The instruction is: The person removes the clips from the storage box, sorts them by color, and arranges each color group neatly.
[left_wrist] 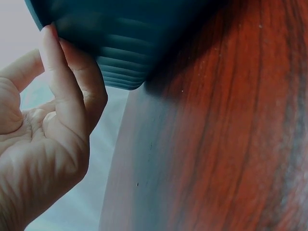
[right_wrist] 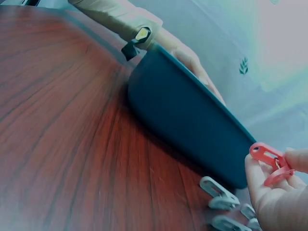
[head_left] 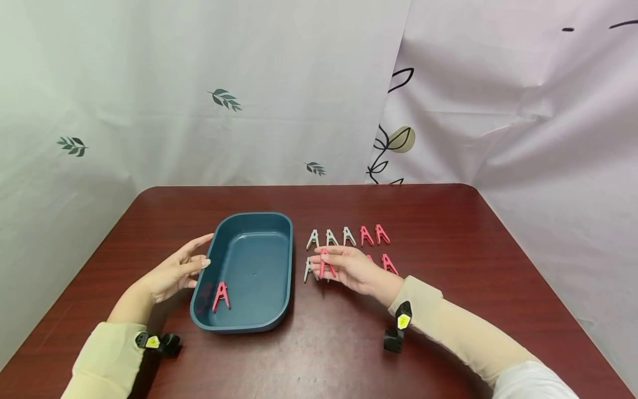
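My left hand [head_left: 174,271] holds the left rim of a dark blue plastic bin [head_left: 255,302], thumb over the edge. In the left wrist view, fingertips [left_wrist: 50,36] touch the bin's rim, and the ribbed outer side shows below. One pink clothespin [head_left: 221,296] lies inside the bin, near its front left. My right hand [head_left: 356,271] pinches another pink clothespin [right_wrist: 272,161] between thumb and fingers, just right of the bin and above the tabletop. Beneath and beside this hand lie pale grey clothespins [head_left: 331,237], some partly hidden by it.
More pink clothespins [head_left: 366,235] lie to the right in two rows with the grey ones, on a dark red wooden table [head_left: 319,360]. A pale curtain [head_left: 299,111] with leaf prints hangs behind the table's far edge.
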The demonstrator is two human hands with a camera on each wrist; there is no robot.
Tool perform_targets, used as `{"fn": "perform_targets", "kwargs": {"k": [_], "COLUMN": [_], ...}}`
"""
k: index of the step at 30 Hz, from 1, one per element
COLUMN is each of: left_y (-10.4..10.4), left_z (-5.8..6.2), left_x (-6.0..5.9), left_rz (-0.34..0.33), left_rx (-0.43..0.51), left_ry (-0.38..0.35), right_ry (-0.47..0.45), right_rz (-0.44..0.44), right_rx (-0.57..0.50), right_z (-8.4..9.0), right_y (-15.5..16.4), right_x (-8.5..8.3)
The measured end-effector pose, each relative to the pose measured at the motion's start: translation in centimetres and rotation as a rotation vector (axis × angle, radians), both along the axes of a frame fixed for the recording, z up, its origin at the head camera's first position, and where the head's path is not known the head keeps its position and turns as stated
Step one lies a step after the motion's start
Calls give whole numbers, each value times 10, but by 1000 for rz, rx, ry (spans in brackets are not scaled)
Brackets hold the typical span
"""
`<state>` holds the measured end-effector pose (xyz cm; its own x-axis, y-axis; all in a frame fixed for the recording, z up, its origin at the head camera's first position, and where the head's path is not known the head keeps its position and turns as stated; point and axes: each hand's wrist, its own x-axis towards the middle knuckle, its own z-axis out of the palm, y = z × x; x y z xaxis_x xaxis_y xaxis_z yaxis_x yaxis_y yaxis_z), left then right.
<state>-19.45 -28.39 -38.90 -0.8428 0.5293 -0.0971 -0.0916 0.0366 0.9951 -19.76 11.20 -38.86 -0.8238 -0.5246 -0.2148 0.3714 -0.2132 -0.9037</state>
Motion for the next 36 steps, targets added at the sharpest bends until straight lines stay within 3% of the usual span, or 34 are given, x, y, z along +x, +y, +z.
{"fn": "perform_targets", "kwargs": {"k": [11,24,36], "left_y": [0,0,0], "left_z": [0,1,0], "left_x": [0,0,0], "left_rz": [11,17,5], "left_rx": [-26,-55,-33], "left_ry": [8,14,8], "right_ry": [79,196,223], "right_rz": [-153,-487,-514], "right_rx": [141,453,652], "right_z": [10,22,4], "right_y": [42,101,141], "right_x": [-11,-37,-58]}}
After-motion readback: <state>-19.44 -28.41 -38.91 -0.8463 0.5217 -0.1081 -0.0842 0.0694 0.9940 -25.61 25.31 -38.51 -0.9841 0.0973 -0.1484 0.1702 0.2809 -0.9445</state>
